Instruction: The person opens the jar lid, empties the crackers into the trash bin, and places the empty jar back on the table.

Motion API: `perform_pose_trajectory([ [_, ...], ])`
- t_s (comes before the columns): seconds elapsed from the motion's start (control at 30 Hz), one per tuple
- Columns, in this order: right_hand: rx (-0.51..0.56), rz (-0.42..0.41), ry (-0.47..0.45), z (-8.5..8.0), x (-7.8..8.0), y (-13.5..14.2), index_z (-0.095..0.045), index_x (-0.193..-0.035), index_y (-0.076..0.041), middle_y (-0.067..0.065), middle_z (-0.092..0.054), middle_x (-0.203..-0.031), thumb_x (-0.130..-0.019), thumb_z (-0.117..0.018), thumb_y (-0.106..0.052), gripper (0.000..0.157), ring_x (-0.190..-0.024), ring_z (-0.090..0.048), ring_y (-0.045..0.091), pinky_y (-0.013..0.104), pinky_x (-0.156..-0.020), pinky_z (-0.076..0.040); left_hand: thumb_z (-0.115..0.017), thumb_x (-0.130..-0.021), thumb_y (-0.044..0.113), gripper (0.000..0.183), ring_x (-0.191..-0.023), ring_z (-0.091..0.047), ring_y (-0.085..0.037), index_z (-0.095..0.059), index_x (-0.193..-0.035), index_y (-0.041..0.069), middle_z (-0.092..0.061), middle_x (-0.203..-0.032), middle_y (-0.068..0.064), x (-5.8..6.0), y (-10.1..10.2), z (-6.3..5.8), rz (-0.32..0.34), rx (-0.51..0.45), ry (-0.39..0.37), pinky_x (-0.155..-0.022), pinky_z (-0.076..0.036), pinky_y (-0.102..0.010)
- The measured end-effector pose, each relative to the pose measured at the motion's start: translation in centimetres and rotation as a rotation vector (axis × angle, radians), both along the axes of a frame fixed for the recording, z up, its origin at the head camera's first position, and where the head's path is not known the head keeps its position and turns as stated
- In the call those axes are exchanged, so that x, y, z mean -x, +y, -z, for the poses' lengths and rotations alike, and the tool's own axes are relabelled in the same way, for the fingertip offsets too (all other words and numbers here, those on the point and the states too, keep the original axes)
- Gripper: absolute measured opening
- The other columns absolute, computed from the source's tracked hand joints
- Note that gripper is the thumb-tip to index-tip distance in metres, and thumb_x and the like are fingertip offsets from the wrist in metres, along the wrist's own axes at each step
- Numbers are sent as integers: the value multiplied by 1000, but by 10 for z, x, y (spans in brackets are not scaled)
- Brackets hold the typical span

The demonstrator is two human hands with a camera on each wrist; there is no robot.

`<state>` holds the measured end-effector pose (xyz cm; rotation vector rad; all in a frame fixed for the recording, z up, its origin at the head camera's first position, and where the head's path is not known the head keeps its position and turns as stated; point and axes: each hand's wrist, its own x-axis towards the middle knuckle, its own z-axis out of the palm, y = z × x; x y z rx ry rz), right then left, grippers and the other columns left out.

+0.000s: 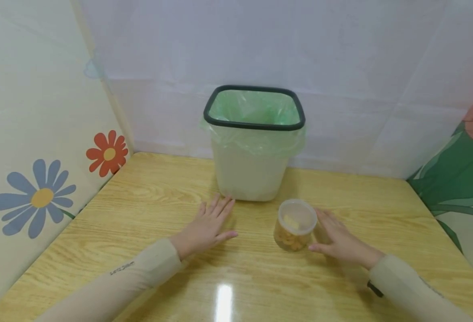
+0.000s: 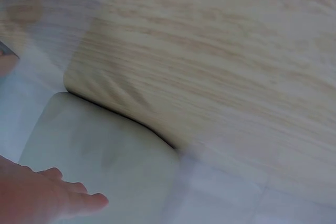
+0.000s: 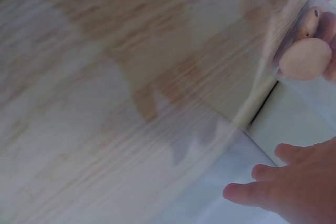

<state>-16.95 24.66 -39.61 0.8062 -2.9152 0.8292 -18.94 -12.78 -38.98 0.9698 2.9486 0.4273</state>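
A clear round plastic tub [image 1: 294,226] with a translucent lid stands upright on the wooden table, with orange-brown pieces inside. Beside its right side is my right hand [image 1: 341,241], thumb and fingers spread, fingertips right at the tub's wall. In the right wrist view, the fingers of this hand [image 3: 299,182] are extended, and part of the tub [image 3: 304,59] shows at the upper right. My left hand [image 1: 204,230] is low over the table, palm down with fingers fanned out. Its fingertips overlap the lower front edge of a pale waste bin [image 1: 250,174] in the head view.
The bin has a black rim ring [image 1: 254,126] and a green translucent bag [image 1: 256,107] lining it. It stands at the back of the table [image 1: 160,192], before a white cloth [image 1: 341,67]. Flower-patterned sheets [image 1: 39,112] hang at both sides.
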Motion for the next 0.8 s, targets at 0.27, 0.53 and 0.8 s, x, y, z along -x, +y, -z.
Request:
perform_pose_trajectory([
  [0.27, 43, -46, 16, 3, 5, -5, -28, -150, 10, 39, -33, -151, -77, -84, -26, 99, -136, -24, 66, 83, -104, -19, -53, -102, 45, 82, -152, -6, -50, -17, -158, -2, -13, -165, -24, 2, 7, 0, 20, -25, -4, -115, -14, -76],
  [0.53, 73, -47, -21, 5, 6, -10, -25, -152, 9, 38, -30, -152, -79, -84, -26, 100, -138, -24, 64, 82, -104, -19, -51, -102, 47, 82, -152, -7, -48, -16, -158, -1, -13, -166, -23, 2, 12, 2, 46, -6, 20, -116, -15, -74],
  [0.8, 113, -67, -47, 5, 6, -12, -19, -154, 9, 38, -26, -154, -80, -83, -24, 102, -137, -28, 61, 80, -105, -25, -49, -102, 49, 82, -153, -6, -46, -14, -159, 0, -11, -167, -21, 0, 18, 0, 53, 17, -8, -117, -14, -73],
])
